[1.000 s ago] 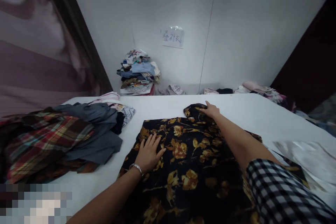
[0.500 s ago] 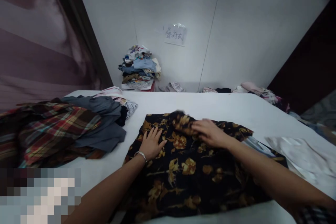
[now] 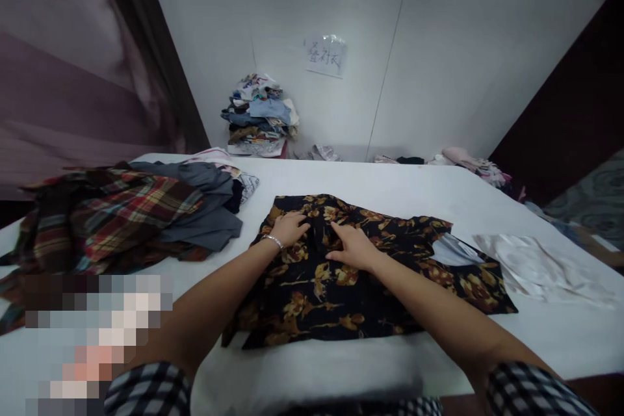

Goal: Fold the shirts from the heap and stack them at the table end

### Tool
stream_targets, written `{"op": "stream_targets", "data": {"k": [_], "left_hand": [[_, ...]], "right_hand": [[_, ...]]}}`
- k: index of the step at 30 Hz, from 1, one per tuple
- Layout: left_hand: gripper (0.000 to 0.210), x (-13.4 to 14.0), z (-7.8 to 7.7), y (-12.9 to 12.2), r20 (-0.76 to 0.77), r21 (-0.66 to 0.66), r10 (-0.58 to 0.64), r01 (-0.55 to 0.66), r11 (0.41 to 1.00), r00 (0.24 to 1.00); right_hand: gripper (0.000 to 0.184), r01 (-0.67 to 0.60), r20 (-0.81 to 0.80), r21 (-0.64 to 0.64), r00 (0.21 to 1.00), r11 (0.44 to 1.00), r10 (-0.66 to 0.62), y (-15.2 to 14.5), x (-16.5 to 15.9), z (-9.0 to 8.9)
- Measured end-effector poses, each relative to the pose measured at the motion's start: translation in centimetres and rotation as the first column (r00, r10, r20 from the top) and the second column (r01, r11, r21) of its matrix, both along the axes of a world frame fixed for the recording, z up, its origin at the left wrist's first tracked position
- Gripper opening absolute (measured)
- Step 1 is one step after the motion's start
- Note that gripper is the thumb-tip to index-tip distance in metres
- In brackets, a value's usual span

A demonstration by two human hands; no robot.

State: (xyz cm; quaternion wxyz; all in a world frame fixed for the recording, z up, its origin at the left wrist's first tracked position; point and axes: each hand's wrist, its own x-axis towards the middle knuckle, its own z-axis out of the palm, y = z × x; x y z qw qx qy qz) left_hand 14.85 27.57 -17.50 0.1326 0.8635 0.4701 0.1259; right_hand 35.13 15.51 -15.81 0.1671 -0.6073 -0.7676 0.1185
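A black shirt with a brown and yellow floral print lies spread on the white table in front of me. My left hand, a bracelet at its wrist, rests on the shirt's upper left part with its fingers stretched out. My right hand presses on the upper middle of the same shirt, index finger and thumb apart. Between the two hands the cloth shows a small ridge. At the shirt's right end, a pale grey-blue patch shows through an opening.
On the left of the table lies a heap with a plaid shirt and a grey garment. A white satiny garment lies at the right. Behind the table stand a clothes stack and a paper sign on the wall.
My right hand has moved left and lies flat on the shirt, where a lifted fold was in motion before. That fold is now down. My left hand stays on the shirt's left part.
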Motion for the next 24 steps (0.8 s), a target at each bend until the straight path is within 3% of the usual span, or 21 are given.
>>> {"op": "stream_targets", "data": {"k": [2, 5, 9, 11, 13, 16, 20, 24], "left_hand": [[0.038, 0.6, 0.5, 0.6, 0.029, 0.012, -0.021, 0.02, 1.0, 0.999], [0.042, 0.9, 1.1, 2.7, 0.037, 0.037, 0.017, -0.018, 0.999, 0.999], [0.04, 0.8, 1.2, 6.5, -0.024, 0.059, 0.127, -0.125, 0.99, 0.992], [0.042, 1.0, 0.8, 8.1, -0.075, 0.064, 0.163, -0.159, 0.985, 0.984], [0.047, 1.4, 0.4, 9.2, -0.128, 0.068, 0.173, -0.165, 0.984, 0.977], [0.052, 2.1, -0.1, 10.4, -0.209, 0.057, 0.149, -0.141, 0.988, 0.966], [0.046, 2.4, 0.0, 11.5, -0.289, 0.059, 0.127, -0.115, 0.992, 0.949], [0.029, 2.2, 1.1, 11.8, -0.326, 0.08, 0.095, -0.073, 0.994, 0.941]], "right_hand": [[0.049, 0.011, -0.085, -0.076, 0.996, 0.997, -0.018, 1.5, -1.2, -0.5], [0.03, 0.004, -0.423, -0.078, 0.905, 0.997, -0.037, 3.3, 0.3, 0.8], [0.024, 0.189, -0.789, 0.018, 0.606, 0.982, -0.102, 4.9, 5.8, 6.3], [0.026, 0.254, -0.889, 0.074, 0.455, 0.964, -0.052, 5.5, 8.7, 9.6], [0.023, 0.284, -0.924, 0.124, 0.382, 0.951, 0.007, 6.2, 11.1, 12.5], [0.017, 0.3, -0.922, 0.16, 0.385, 0.94, 0.034, 6.9, 13.6, 16.0], [0.012, 0.378, -0.818, 0.177, 0.569, 0.909, -0.077, 7.6, 15.8, 21.0], [0.021, 0.609, -0.674, 0.325, 0.686, 0.723, -0.274, 8.4, 19.5, 27.8]]}}
